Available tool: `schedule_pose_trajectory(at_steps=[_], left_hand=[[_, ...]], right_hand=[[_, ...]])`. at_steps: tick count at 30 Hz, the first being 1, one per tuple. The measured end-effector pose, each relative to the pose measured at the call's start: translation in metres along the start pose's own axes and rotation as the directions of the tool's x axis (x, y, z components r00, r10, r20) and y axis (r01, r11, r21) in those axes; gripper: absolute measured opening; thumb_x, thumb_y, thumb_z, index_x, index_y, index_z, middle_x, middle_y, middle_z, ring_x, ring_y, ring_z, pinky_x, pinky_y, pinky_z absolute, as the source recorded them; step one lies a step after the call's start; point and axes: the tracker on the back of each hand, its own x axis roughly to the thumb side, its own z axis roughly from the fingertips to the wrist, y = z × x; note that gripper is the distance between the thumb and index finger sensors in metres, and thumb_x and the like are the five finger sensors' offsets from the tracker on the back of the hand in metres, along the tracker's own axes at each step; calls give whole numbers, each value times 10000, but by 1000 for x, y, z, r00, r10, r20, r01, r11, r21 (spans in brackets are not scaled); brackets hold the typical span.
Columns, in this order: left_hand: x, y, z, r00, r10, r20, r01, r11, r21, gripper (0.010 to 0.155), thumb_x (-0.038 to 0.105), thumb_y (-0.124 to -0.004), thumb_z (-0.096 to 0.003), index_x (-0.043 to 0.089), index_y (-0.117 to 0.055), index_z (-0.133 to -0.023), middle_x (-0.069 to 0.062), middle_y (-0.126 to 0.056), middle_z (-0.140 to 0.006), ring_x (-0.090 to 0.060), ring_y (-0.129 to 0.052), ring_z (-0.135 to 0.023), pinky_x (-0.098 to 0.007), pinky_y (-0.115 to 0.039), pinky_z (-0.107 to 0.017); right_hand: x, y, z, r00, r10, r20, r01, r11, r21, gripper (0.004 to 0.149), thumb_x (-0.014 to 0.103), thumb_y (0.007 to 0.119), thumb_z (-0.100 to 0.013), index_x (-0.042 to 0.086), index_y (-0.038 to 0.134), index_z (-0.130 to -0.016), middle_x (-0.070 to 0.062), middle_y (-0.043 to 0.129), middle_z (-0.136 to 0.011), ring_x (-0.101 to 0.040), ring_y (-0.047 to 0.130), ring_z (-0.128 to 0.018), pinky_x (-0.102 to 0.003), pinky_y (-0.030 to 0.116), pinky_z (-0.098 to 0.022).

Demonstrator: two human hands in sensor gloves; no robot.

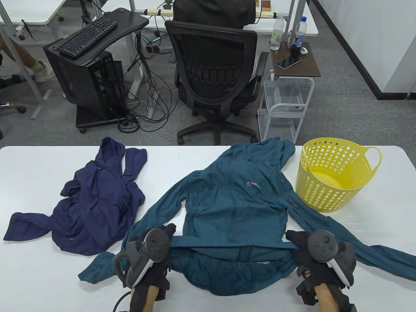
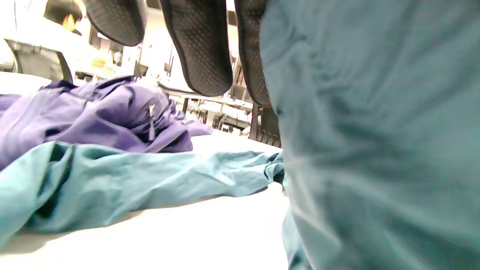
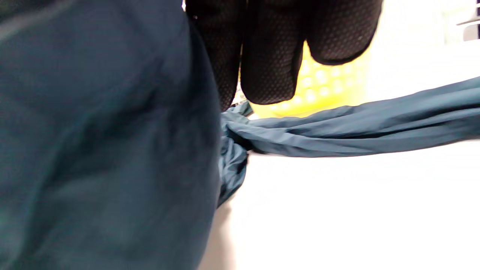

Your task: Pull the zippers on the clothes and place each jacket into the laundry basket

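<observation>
Both hands — left hand (image 1: 152, 250), right hand (image 1: 317, 252) — grip the thin teal nylon jacket (image 1: 234, 201) by its hem at 6 o'clock. It looks light, limp and slippery — best bunched before lifting toward the perforated yellow plastic laundry basket (image 1: 334, 175) at 2 o'clock.

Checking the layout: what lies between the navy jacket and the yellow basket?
In the table view, the teal jacket lies spread between the navy jacket and the yellow basket.
</observation>
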Motion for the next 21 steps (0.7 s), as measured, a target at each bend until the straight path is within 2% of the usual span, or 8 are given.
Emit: schedule_pose_trajectory(at_steps=[4,6,8,11,12,14,17,21], left_hand=[[-25,5,-2,985,149,-89,-159,981,-113,453,373,-748,-427,396,-856,-867,92,-936,-959,-302,-903,-890,-647,-612,-668],[-28,4,-2,973,217,-85,-227,964,-139,445,346,-748,-437,373,-867,-865,71,-935,-961,-321,-898,-888,-655,-607,-663],[-24,3,-2,979,202,-40,-205,962,-179,434,319,-735,-444,378,-877,-849,76,-932,-963,-311,-894,-896,-652,-609,-666],[-16,0,-1,961,270,66,-229,904,-360,448,329,-735,-451,417,-848,-875,72,-848,-1043,-341,-806,-969,-679,-568,-681],[-14,-3,0,948,306,86,-236,859,-455,476,359,-744,-452,429,-800,-919,56,-780,-1095,-365,-736,-1011,-691,-538,-690],[-9,-8,6,893,435,117,-263,714,-649,575,429,-790,-430,405,-702,-997,8,-639,-1168,-422,-608,-1059,-726,-499,-683],[-2,-7,10,852,496,168,-271,691,-670,684,512,-870,-355,387,-710,-1008,-3,-654,-1170,-450,-596,-1060,-749,-505,-663],[9,-9,12,861,472,189,-240,704,-668,797,605,-891,-299,382,-673,-1032,-7,-632,-1184,-456,-556,-1076,-761,-468,-671]], right_hand=[[-23,-14,0,998,-63,-28,61,997,-51,472,379,908,-443,328,855,-910,30,903,-968,-347,876,-839,-561,675,-621],[-25,-17,1,993,-115,-6,114,990,-77,488,383,931,-431,324,857,-910,22,905,-965,-349,878,-836,-564,676,-617],[-21,-16,3,992,-118,45,121,990,-66,482,394,913,-438,338,848,-912,36,896,-975,-336,873,-852,-558,677,-630],[-13,-8,3,927,-303,219,274,949,155,463,370,841,-475,328,829,-935,21,842,-1034,-357,824,-907,-602,653,-646],[-12,-7,3,893,-378,244,324,917,234,477,382,846,-471,324,824,-944,13,828,-1049,-367,813,-915,-617,638,-651],[-7,-4,6,804,-530,269,396,816,421,555,470,847,-469,306,781,-995,-21,769,-1102,-408,748,-959,-648,598,-668],[-2,-3,9,707,-638,306,435,733,522,652,628,798,-467,312,736,-1034,-29,715,-1146,-439,669,-1010,-669,567,-687],[1,4,6,628,-730,269,528,654,542,714,722,738,-478,298,718,-1051,-56,698,-1154,-468,628,-1021,-680,556,-684]])
